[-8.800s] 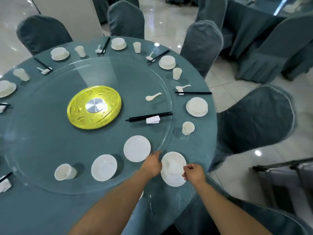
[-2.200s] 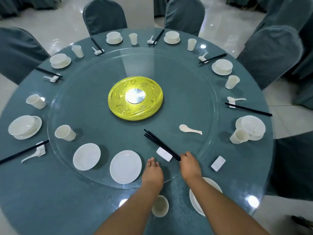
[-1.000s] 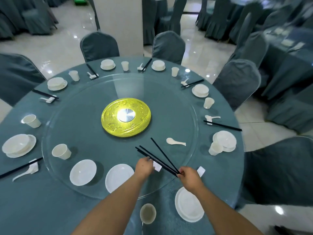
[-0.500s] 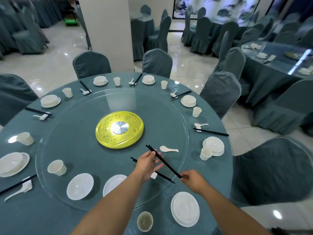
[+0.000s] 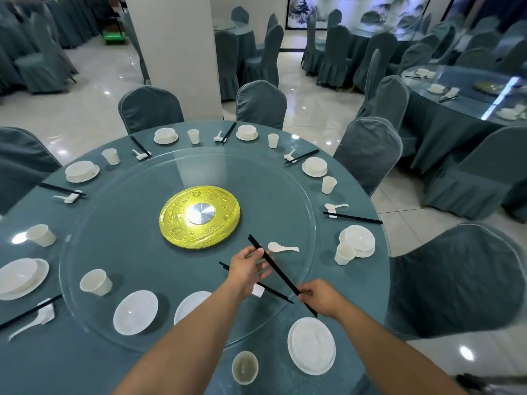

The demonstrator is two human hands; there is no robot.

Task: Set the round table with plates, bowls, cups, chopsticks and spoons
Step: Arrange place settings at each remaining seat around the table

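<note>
Holding chopsticks with both hands; cup empty.

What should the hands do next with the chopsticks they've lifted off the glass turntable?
Probably carry the lifted chopsticks, held by the left hand and right hand, down beside the near plate. That setting has a plate and cup but no chopsticks, while a second pair and a rest remain on the turntable.

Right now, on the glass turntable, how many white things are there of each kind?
Cup: 1
Plates: 2
Spoon: 1
Rest: 1
Total: 5
</note>
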